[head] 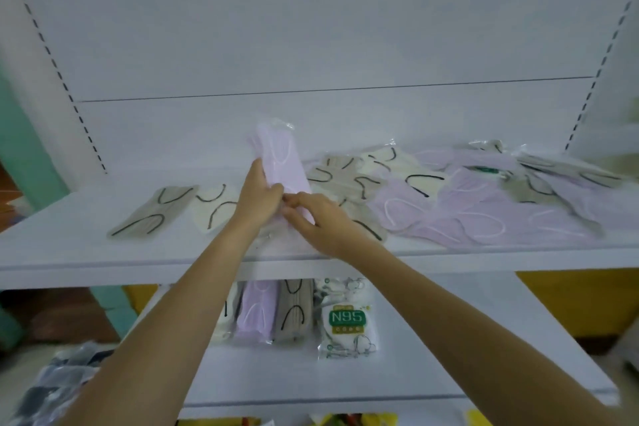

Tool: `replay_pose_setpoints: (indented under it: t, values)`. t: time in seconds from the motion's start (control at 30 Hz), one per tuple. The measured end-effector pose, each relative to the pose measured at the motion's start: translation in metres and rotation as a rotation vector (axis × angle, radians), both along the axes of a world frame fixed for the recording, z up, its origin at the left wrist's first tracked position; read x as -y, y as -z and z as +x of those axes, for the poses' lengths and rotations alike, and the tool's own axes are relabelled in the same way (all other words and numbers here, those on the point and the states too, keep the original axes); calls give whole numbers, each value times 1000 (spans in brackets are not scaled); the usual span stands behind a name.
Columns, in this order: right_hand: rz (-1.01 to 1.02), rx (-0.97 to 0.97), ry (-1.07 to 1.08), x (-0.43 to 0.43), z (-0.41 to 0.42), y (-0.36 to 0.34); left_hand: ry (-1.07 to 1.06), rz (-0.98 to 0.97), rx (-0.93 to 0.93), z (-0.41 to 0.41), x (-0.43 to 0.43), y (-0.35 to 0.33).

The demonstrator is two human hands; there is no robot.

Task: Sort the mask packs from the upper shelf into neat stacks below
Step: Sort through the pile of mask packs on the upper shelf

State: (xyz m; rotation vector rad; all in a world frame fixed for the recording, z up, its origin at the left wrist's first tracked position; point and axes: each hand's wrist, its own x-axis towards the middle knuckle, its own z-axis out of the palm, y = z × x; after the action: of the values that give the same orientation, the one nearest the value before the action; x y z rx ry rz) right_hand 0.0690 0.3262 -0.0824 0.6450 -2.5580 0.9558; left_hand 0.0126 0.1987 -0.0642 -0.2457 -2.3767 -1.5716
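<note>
Both hands meet over the upper shelf [69, 252]. My left hand [257, 195] grips a purple mask pack [281, 157] that stands tilted up off the shelf. My right hand [320, 223] pinches the lower end of the same pack. Loose packs lie scattered on the upper shelf: a beige one [152, 214] and a cream one [214, 207] at the left, several purple ones [484, 214] and beige ones [539, 188] at the right. On the lower shelf [449, 356] stand stacks of cream, purple [254, 309], beige [292, 309] and white N95 packs [347, 318].
The shelf's white back panel [311, 28] rises behind the packs, with slotted uprights at both sides. Dark plastic-wrapped goods [58, 387] lie at the lower left. Yellow packaging shows on the shelf underneath [363, 420].
</note>
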Motion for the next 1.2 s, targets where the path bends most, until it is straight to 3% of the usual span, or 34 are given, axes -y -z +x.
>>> replay_pose_setpoints:
  t: [0.2,0.3,0.67,0.77,1.0,1.2]
  values:
    - [12,133,257,-45,-20,1,27,46,-113,0,30,1]
    - [69,183,297,-55,-45,-3,-50,-25,-87,-8,40,2]
    - [444,264,182,-16,-165,-6,-154,-81,154,-52,64,6]
    - [513,371,181,-14,-186,-2,-143,-92,172,-59,63,10]
    - [506,189,265,-14,-192,-2,-169,-19,161,-65,65,9]
    - [523,260,354,-20,-180,4,-155,-17,132,-52,69,6]
